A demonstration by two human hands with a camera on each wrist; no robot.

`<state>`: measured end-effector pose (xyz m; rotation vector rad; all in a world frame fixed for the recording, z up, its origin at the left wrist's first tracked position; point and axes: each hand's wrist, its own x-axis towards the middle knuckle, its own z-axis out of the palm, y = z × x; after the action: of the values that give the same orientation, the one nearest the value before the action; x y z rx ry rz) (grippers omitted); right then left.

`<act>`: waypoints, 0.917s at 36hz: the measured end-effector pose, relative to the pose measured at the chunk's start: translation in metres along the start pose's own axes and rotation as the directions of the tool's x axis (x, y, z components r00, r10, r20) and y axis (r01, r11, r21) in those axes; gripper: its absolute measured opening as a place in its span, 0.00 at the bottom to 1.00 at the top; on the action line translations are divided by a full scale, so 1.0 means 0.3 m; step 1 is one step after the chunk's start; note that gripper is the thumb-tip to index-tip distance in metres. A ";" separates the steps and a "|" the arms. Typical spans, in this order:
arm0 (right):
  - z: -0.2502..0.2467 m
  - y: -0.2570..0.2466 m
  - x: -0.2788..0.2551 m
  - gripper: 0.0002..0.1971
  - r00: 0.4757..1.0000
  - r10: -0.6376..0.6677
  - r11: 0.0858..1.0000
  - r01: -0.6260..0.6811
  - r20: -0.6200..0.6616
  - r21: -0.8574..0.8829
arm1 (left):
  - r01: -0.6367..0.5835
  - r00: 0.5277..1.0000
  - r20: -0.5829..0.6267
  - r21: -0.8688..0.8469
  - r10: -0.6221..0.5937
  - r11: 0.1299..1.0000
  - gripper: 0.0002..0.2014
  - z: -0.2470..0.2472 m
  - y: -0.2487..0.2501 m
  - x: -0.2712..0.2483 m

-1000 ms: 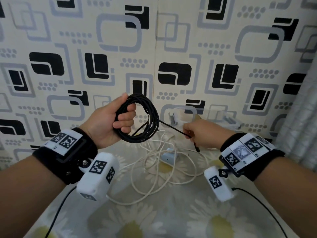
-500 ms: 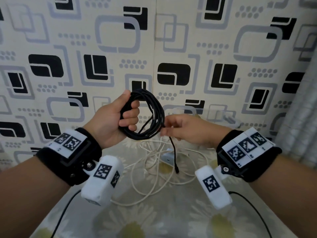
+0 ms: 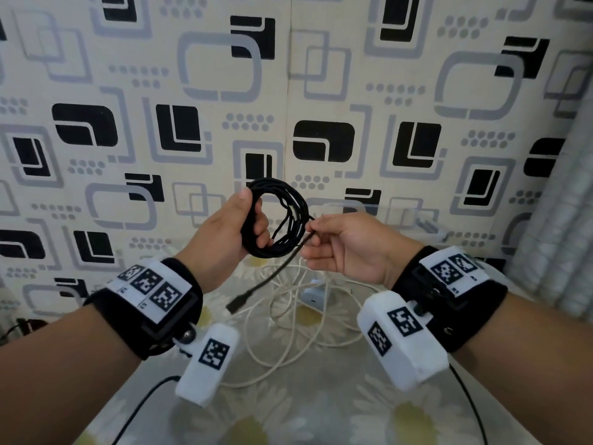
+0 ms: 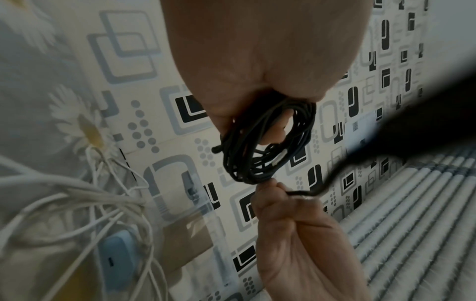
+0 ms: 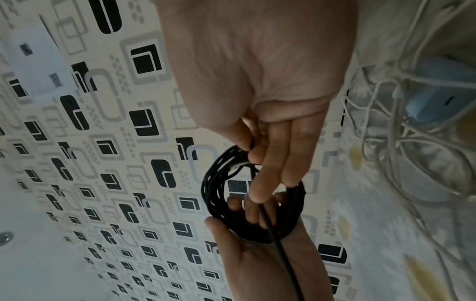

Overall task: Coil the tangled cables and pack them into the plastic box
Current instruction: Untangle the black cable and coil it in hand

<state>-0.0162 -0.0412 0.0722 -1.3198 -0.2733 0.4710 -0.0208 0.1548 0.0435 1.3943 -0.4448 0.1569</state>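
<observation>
I am holding my left hand [image 3: 224, 239] raised, thumb up top and fingers curling through the black cable coil [image 3: 276, 220], gripping it. My right hand [image 3: 346, 248] is facing it, thumb and forefinger pinching the coil's loose tail just beside my left fingertips, the other fingers lying straight beneath. Both forearms are reaching forward, wrists level.

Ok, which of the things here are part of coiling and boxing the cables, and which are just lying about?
Part of the job:
- black cable coil, gripped by the left hand
- its loose end, pinched by the right hand
- tangled white cable on the table
- clear plastic box by the wall

Just lying about:
- small blue device among the white cable
- flowered tablecloth
</observation>
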 end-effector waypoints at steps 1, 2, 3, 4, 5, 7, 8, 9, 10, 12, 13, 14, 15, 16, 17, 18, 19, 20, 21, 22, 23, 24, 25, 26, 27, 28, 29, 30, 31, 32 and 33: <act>0.003 0.002 0.001 0.09 1.000 -0.006 1.000 0.006 -0.012 0.014 | 0.015 1.000 0.016 -0.025 -0.015 1.000 0.19 0.003 -0.003 0.004; 0.005 0.004 0.001 0.08 1.000 -0.014 1.000 0.015 -0.026 0.022 | 0.031 0.999 0.030 -0.050 -0.029 0.998 0.19 0.008 -0.003 0.009; 0.008 0.005 0.002 0.08 0.999 -0.025 0.999 0.026 -0.040 0.027 | 0.046 0.998 0.043 -0.067 -0.043 0.997 0.18 0.012 -0.002 0.012; 0.010 0.005 0.002 0.07 0.998 -0.036 0.999 0.038 -0.055 0.034 | 0.058 0.997 0.052 -0.072 -0.054 0.996 0.18 0.014 -0.001 0.015; 0.012 0.005 0.003 0.07 0.996 -0.047 0.998 0.050 -0.070 0.045 | 0.068 0.996 0.058 -0.072 -0.063 0.995 0.18 0.016 -0.001 0.015; 0.016 0.002 0.004 0.08 0.993 -0.068 0.995 0.075 -0.093 0.073 | 0.092 0.994 0.072 -0.103 -0.084 0.990 0.18 0.015 -0.001 0.008; 0.018 0.001 0.004 0.08 0.992 -0.079 0.993 0.088 -0.100 0.082 | 0.106 0.992 0.078 -0.140 -0.096 0.984 0.17 0.013 -0.001 0.003; 0.020 0.000 0.003 0.08 0.991 -0.090 0.991 0.099 -0.103 0.089 | 0.119 0.991 0.080 -0.180 -0.106 0.977 0.17 0.010 -0.004 0.001; 0.022 0.000 0.002 0.08 0.990 -0.100 0.990 0.109 -0.100 0.095 | 0.129 0.990 0.081 -0.218 -0.114 0.967 0.17 0.007 -0.004 0.000; 0.025 0.008 0.001 0.06 0.990 -0.114 0.988 0.122 -0.085 0.098 | 0.143 0.989 0.076 -0.290 -0.126 0.946 0.16 0.009 -0.003 0.007; 0.026 0.014 0.000 0.04 0.990 -0.122 0.988 0.128 -0.076 0.087 | 0.148 0.989 0.069 -0.324 -0.133 0.934 0.16 0.011 0.001 0.011; 0.027 0.022 0.001 0.03 0.989 -0.129 0.989 0.134 -0.073 0.064 | 0.149 0.989 0.057 -0.354 -0.138 0.923 0.16 0.016 0.003 0.013; 0.028 0.030 0.001 0.03 0.988 -0.137 0.990 0.140 -0.073 0.033 | 0.146 0.989 0.041 -0.378 -0.141 0.914 0.16 0.021 0.007 0.014; 0.028 0.037 0.002 0.03 0.987 -0.144 0.990 0.144 -0.078 0.002 | 0.138 0.990 0.024 -0.397 -0.140 0.907 0.16 0.024 0.010 0.014; 0.026 0.042 0.003 0.03 0.985 -0.148 0.989 0.147 -0.083 -0.022 | 0.128 0.990 0.007 -0.411 -0.138 0.902 0.17 0.028 0.012 0.014; 0.022 0.044 0.003 0.02 0.985 -0.151 0.988 0.148 -0.084 -0.037 | 0.118 0.991 -0.012 -0.421 -0.135 0.899 0.17 0.029 0.014 0.016; 0.018 0.044 0.004 0.02 0.985 -0.152 0.988 0.149 -0.081 -0.045 | 0.109 0.990 -0.030 -0.428 -0.135 0.897 0.18 0.027 0.014 0.017; 0.015 0.043 0.003 0.03 0.986 -0.153 0.988 0.150 -0.073 -0.044 | 0.104 0.990 -0.042 -0.433 -0.135 0.895 0.19 0.022 0.015 0.019; 0.012 0.040 0.002 0.03 0.985 -0.158 0.987 0.156 -0.064 -0.036 | 0.100 0.990 -0.050 -0.435 -0.136 0.895 0.19 0.018 0.014 0.020; 0.009 0.035 0.000 0.03 0.984 -0.167 0.986 0.166 -0.057 -0.024 | 0.099 0.989 -0.054 -0.433 -0.135 0.896 0.19 0.013 0.013 0.019; 0.007 0.032 -0.002 0.04 0.983 -0.180 0.984 0.179 -0.048 -0.020 | 0.098 0.990 -0.054 -0.431 -0.134 0.897 0.19 0.009 0.012 0.018; 0.007 0.029 -0.004 0.06 0.980 -0.196 0.980 0.195 -0.035 -0.033 | 0.098 0.990 -0.051 -0.431 -0.133 0.897 0.19 0.005 0.011 0.015; 0.006 0.028 -0.007 0.07 0.976 -0.219 0.973 0.217 -0.015 -0.073 | 0.101 0.990 -0.049 -0.431 -0.135 0.897 0.19 0.002 0.011 0.013; 0.004 0.029 -0.010 0.08 0.968 -0.251 0.957 0.250 0.013 -0.147 | 0.101 0.990 -0.049 -0.430 -0.135 0.897 0.19 0.001 0.012 0.012; 0.005 0.031 -0.013 0.10 0.957 -0.287 0.925 0.288 0.043 -0.247 | 0.097 0.990 -0.054 -0.426 -0.133 0.899 0.19 0.001 0.015 0.012; 0.006 0.033 -0.018 0.12 0.946 -0.315 0.879 0.322 0.079 -0.351 | 0.091 0.989 -0.066 -0.422 -0.131 0.902 0.19 0.000 0.019 0.013; 0.008 0.035 -0.025 0.13 0.936 -0.332 0.829 0.349 0.118 -0.436 | 0.085 0.988 -0.082 -0.416 -0.131 0.905 0.19 -0.001 0.024 0.014; 0.010 0.037 -0.029 0.13 0.928 -0.337 0.786 0.370 0.158 -0.496 | 0.081 0.986 -0.100 -0.408 -0.133 0.909 0.20 -0.002 0.027 0.015; 0.011 0.038 -0.034 0.14 0.923 -0.331 0.749 0.385 0.199 -0.539 | 0.076 0.984 -0.120 -0.397 -0.134 0.915 0.20 -0.004 0.029 0.016; 0.010 0.039 -0.037 0.15 0.917 -0.323 0.710 0.397 0.233 -0.582 | 0.073 0.981 -0.139 -0.383 -0.136 0.921 0.20 -0.005 0.031 0.018; 0.010 0.041 -0.037 0.15 0.911 -0.326 0.651 0.410 0.251 -0.639 | 0.072 0.978 -0.157 -0.370 -0.139 0.926 0.20 -0.006 0.031 0.019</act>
<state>-0.0295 -0.0419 0.0619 -1.9021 -0.8662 0.0759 -0.0187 0.1575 0.0540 1.0257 -0.2310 0.1049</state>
